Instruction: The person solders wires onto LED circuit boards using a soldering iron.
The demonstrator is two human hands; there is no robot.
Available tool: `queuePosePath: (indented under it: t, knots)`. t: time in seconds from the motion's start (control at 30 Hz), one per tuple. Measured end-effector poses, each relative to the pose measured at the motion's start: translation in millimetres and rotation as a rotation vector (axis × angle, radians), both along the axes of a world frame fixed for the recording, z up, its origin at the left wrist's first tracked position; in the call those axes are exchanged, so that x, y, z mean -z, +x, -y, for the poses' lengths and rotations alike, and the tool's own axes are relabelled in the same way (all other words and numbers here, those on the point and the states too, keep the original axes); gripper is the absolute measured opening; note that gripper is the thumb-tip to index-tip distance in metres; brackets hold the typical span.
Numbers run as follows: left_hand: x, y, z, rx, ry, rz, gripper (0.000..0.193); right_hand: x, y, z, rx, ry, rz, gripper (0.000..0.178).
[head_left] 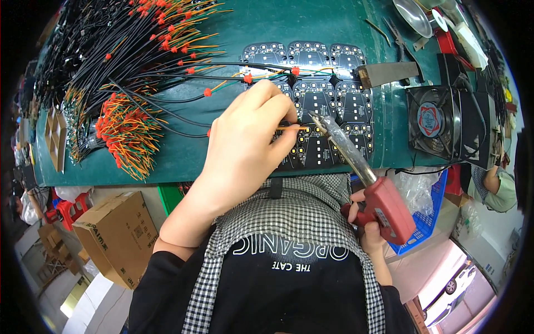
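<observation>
One basket (427, 225) — plastic (416, 192) inside, soldering iron (385, 207) near

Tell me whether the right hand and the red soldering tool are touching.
Touching: the head view shows the right hand gripping the red soldering tool by its handle.

A soldering gun (385, 201) (red) slants over circuit boards (314, 97).

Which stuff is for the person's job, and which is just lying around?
In the job:
red soldering gun, in the right hand
orange wire, at the left hand's fingertips
black circuit boards

Probably just lying about:
cardboard box
blue basket
</observation>
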State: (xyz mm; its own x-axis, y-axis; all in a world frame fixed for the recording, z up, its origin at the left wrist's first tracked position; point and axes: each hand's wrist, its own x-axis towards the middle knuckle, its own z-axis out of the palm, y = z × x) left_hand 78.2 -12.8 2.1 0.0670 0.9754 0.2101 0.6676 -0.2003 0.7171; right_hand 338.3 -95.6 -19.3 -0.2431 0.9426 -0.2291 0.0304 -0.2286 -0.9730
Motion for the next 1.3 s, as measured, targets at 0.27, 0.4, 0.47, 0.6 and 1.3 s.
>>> queuePosePath:
  t: [0.27, 0.4, 0.47, 0.6, 1.3]
  knots:
    - [8, 0, -1, -0.162, 0.044, 0.174, 0.01, -3, -6, -3, 0.027, -0.029, 0.021, 0.082]
    - [11, -2, -1, -0.065, 0.111, 0.007, 0.011, -4, -10, -5, 0.062, -0.008, 0.056, 0.08]
    - [11, 1, -2, -0.045, 0.07, -0.004, 0.01, 5, -2, -3, 0.072, -0.023, -0.031, 0.079]
    - [4, 1, -5, 0.0, -0.005, -0.086, 0.008, 8, 1, -3, 0.082, -0.058, -0.11, 0.083]
    - [-19, 0, -19, 0.17, 0.009, -0.299, 0.005, -4, 0, 2, 0.074, -0.025, 0.08, 0.085]
